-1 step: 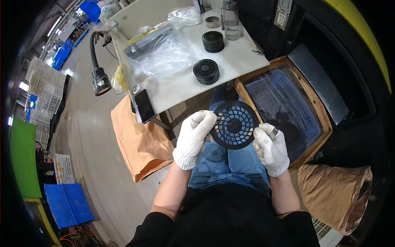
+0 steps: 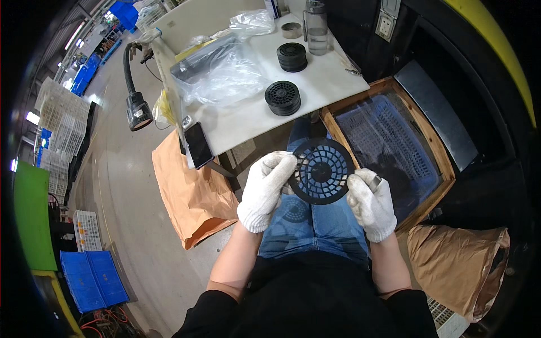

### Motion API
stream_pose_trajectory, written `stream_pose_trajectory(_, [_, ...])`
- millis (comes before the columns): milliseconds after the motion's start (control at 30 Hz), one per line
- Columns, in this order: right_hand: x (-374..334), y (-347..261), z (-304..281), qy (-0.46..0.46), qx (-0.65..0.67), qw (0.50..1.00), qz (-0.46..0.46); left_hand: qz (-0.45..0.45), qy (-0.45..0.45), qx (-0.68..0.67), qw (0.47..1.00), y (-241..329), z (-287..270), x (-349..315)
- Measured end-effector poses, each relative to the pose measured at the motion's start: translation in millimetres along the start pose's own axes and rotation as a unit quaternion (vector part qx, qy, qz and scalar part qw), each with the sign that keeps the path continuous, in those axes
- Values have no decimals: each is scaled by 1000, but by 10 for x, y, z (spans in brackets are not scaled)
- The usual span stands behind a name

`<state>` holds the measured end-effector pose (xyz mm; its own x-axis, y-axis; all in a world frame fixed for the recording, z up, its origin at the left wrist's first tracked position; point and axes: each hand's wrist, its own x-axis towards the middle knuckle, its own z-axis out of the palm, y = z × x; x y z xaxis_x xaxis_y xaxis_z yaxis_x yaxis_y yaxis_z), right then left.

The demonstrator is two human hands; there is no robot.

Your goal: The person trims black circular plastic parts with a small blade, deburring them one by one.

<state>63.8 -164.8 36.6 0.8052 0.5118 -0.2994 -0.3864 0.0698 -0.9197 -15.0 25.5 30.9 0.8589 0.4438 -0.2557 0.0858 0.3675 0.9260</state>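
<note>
A thin black round grille point(image 2: 321, 171), with rings of small openings, is held up over my lap and faces me. My left hand point(image 2: 267, 188), in a white knitted glove, pinches its left rim between thumb and fingers. At the right rim, my gloved right hand point(image 2: 372, 205) is closed, its thumb against the edge. A small grey metallic piece point(image 2: 375, 181) shows at the right hand's fingers; its kind is hidden. Two stacks of similar black discs, a nearer stack point(image 2: 282, 98) and a farther stack point(image 2: 291, 57), stand on the white table point(image 2: 332, 84) ahead.
Clear plastic bags point(image 2: 225, 73), a phone point(image 2: 198, 145) and a water bottle point(image 2: 316, 28) lie or stand on the table. A lamp point(image 2: 138, 110) hangs at its left. Right is a wooden frame point(image 2: 422, 211) around a blue basket point(image 2: 389, 129). Paper bags flank me, left point(image 2: 189, 191) and right point(image 2: 456, 265).
</note>
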Motion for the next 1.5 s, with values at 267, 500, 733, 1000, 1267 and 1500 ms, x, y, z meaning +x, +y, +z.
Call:
stream_pose_trajectory(267, [-20, 4, 15, 7, 15, 1000, -3, -19, 10, 32, 999, 7, -27, 5])
stream_pose_trajectory(500, [-24, -13, 6, 1, -3, 1000, -5, -36, 14, 20, 999, 100, 9, -35])
stream_pose_trajectory(733, [-62, -27, 1, -5, 6, 1000, -23, 62, -17, -38, 997, -119, -121, 82])
stream_pose_trajectory(1000, [-46, 50, -11, 11, -10, 999, -49, 26, -5, -18, 999, -55, -72, -2])
stream_pose_trajectory(1267, [-48, 52, -37, -1, 11, 1000, -29, 35, -12, -12, 999, -107, -88, -6])
stream_pose_trajectory(1500, [-45, 89, -57, -10, 14, 999, -38, 37, -19, -30, 999, -158, -108, 3])
